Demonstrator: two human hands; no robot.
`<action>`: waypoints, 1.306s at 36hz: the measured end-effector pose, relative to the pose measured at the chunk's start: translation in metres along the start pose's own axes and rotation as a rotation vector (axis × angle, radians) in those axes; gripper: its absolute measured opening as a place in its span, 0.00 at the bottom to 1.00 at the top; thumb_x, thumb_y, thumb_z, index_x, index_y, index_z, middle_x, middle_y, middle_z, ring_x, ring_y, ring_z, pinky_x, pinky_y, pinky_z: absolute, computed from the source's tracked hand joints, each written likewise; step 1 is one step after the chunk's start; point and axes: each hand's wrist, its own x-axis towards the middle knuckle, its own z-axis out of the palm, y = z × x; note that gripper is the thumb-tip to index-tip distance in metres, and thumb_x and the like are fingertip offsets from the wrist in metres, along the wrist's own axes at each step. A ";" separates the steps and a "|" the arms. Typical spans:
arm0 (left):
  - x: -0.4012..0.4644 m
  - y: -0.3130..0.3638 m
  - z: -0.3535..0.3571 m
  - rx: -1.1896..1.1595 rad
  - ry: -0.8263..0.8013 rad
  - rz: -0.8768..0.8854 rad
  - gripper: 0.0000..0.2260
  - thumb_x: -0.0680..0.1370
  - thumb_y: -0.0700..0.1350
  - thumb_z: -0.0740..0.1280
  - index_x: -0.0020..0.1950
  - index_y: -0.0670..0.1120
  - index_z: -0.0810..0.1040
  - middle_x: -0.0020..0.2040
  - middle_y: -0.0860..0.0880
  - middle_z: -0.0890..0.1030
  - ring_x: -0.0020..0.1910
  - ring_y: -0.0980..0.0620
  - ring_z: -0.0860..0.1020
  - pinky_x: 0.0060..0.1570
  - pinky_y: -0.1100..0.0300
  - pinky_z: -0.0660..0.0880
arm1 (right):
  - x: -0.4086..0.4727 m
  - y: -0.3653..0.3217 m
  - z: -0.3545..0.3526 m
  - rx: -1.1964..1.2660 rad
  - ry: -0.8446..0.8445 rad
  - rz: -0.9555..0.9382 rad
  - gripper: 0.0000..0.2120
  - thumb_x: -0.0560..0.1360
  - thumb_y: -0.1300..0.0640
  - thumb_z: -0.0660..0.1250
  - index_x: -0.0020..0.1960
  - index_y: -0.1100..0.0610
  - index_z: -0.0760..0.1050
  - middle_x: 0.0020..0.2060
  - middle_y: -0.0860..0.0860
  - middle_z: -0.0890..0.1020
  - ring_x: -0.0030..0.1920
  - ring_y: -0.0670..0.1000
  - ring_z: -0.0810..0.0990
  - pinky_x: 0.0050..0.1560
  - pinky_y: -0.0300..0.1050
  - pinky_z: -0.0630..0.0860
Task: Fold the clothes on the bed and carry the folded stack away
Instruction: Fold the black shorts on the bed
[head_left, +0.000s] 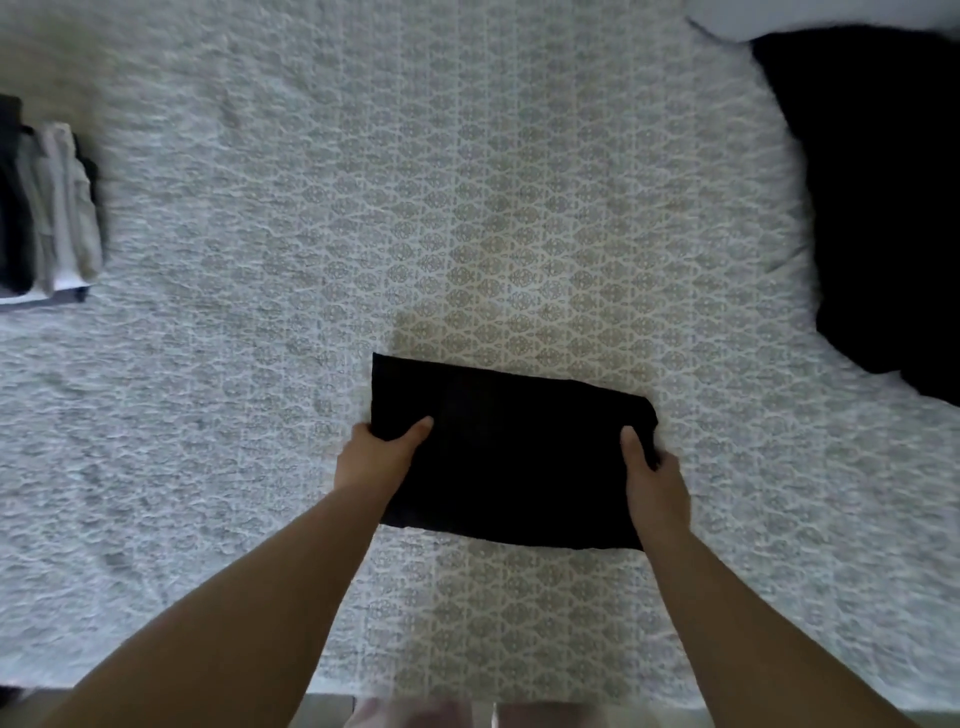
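Note:
A folded black garment (511, 452) lies as a flat rectangle on the patterned bed cover (467, 234), near the front edge. My left hand (376, 454) grips its left edge, thumb on top and fingers underneath. My right hand (652, 475) grips its right edge the same way. A stack of folded clothes (49, 208) in grey, white and dark tones sits at the far left of the bed. A large loose black garment (883, 208) is spread at the right side.
A pale pillow or sheet edge (831, 15) shows at the top right corner. The bed's front edge (467, 699) runs along the bottom, with floor below it. Open bed cover lies between the stack and the black garments.

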 end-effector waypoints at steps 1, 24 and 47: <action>-0.001 0.002 0.002 0.009 -0.018 -0.015 0.37 0.68 0.68 0.68 0.66 0.44 0.71 0.57 0.45 0.79 0.55 0.43 0.77 0.52 0.52 0.75 | -0.002 -0.002 0.000 -0.015 -0.042 0.017 0.42 0.70 0.28 0.57 0.72 0.57 0.64 0.64 0.57 0.74 0.62 0.60 0.73 0.58 0.50 0.69; -0.026 -0.001 -0.047 -0.095 0.064 0.007 0.23 0.73 0.63 0.65 0.55 0.45 0.77 0.41 0.49 0.76 0.41 0.47 0.76 0.43 0.54 0.75 | -0.031 -0.075 0.025 -0.054 -0.352 0.082 0.29 0.70 0.48 0.74 0.64 0.64 0.73 0.45 0.57 0.80 0.44 0.58 0.80 0.51 0.53 0.78; 0.196 0.076 -0.310 -0.035 0.449 0.354 0.23 0.82 0.52 0.56 0.74 0.44 0.59 0.59 0.34 0.76 0.54 0.35 0.77 0.41 0.53 0.68 | -0.075 -0.337 0.266 -0.047 -0.157 -0.399 0.21 0.73 0.45 0.70 0.56 0.61 0.75 0.42 0.54 0.78 0.42 0.56 0.77 0.47 0.49 0.74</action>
